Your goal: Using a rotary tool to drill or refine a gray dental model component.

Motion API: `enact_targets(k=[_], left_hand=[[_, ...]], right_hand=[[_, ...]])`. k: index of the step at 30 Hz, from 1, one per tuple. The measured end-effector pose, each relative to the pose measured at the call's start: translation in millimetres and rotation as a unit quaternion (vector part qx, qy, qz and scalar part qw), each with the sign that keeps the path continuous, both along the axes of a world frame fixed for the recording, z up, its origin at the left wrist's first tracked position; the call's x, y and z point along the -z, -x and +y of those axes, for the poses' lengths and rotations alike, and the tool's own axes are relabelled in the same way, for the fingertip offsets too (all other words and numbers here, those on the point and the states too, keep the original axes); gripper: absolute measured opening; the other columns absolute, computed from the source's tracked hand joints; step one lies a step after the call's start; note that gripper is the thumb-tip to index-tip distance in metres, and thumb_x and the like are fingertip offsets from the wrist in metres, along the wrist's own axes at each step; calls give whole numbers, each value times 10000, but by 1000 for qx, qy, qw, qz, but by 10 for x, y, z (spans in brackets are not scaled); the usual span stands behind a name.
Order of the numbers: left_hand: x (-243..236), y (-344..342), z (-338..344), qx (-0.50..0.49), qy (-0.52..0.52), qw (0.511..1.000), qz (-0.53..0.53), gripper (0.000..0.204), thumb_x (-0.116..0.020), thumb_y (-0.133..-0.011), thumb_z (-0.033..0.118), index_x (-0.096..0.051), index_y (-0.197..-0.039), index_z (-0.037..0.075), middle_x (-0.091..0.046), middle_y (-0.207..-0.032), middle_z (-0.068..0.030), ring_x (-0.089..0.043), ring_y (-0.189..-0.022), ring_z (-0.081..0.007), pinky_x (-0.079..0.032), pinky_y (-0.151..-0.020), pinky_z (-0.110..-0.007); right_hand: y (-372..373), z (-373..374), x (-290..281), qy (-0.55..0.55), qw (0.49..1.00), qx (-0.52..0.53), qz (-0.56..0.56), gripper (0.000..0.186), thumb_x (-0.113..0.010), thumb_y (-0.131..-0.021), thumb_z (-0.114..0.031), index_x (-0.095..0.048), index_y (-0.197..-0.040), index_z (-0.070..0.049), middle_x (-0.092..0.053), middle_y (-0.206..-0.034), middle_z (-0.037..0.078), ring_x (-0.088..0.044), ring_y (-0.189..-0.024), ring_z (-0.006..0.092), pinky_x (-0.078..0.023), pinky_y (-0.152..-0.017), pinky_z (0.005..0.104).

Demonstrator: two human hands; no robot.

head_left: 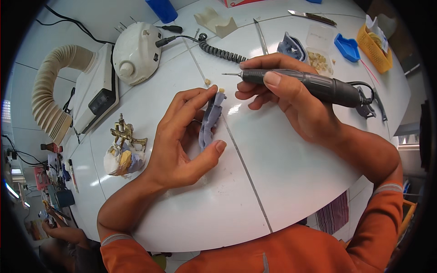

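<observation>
My left hand (175,145) grips a lavender-grey dental model piece (210,118) upright by its sides, fingertips near a small yellowish tooth (221,90) at its top. My right hand (302,107) holds a black rotary handpiece (330,89) almost level, its thin metal bur (231,74) pointing left, above the tooth and apart from it. A loose tooth-like piece (207,82) lies just beyond my left fingertips. A brass articulator (127,132) with plaster models sits left of my left hand.
White dust collector (83,104) with ribbed hose, control unit (136,52) with coiled cord, knives (312,17), clear box of tooth pieces (318,61), blue tray (347,47) and yellow basket (374,48) surround my hands on the tiled bench (250,191). Another person's arm (68,234) shows at lower left.
</observation>
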State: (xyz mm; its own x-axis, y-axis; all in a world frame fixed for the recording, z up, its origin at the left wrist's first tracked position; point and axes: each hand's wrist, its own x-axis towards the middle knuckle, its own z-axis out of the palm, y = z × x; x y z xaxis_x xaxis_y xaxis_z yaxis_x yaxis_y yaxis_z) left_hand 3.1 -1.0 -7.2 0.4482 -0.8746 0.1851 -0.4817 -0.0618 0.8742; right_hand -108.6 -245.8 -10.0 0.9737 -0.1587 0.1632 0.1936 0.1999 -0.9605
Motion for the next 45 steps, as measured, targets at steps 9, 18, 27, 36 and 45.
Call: enact_targets(k=[9,18,27,36,45], left_hand=[[-10,46,-19,-52,-18,998,-18,644,-548,-942,31,-515,-1584,11,-491,-1295,-97,-549,-1065,-134,-466,-884,-248],[95,33,-57,-110,69,987,96,381,-528,-1137,193,-477,-1459,-5,-663,-1281,-162,-709,-1172,-224,-573,-932,-301],[88,-7,-40,-52,65,992,94,379,-365,-1191,313,-555,-1270,-6,-656,-1262,-147,-752,-1064,-213,-586,-802,-243],[45,101,-51,-70,14,988,-135,252,-703,-982,-25,-630,-1222,-7,-655,-1175,-90,-635,-1038,-175,-494,-928,-298],[36,106,-46,-100,20,953,-285,152,-710,-907,-74,-670,-1024,15,-668,-1055,-92,-623,-990,-211,-482,-866,-333]], right_hand=[[-69,76,41,128,987,67,-65,664,-700,-1006,-568,-694,-1257,47,-751,-1051,149,-757,-975,205,-649,-761,308],[-132,52,133,203,974,51,-90,315,-849,-940,-253,-732,-1186,-96,-750,-1027,73,-741,-943,156,-641,-800,308],[-58,51,72,289,950,52,-105,267,-819,-910,-134,-709,-1142,-63,-744,-1090,91,-790,-942,190,-617,-852,327],[17,-58,-48,338,940,53,-10,275,-717,-872,-107,-683,-1142,-66,-695,-935,55,-721,-789,106,-591,-710,267],[-154,-139,187,328,930,136,-99,230,-732,-942,-215,-718,-1117,-66,-721,-887,73,-709,-722,139,-579,-639,286]])
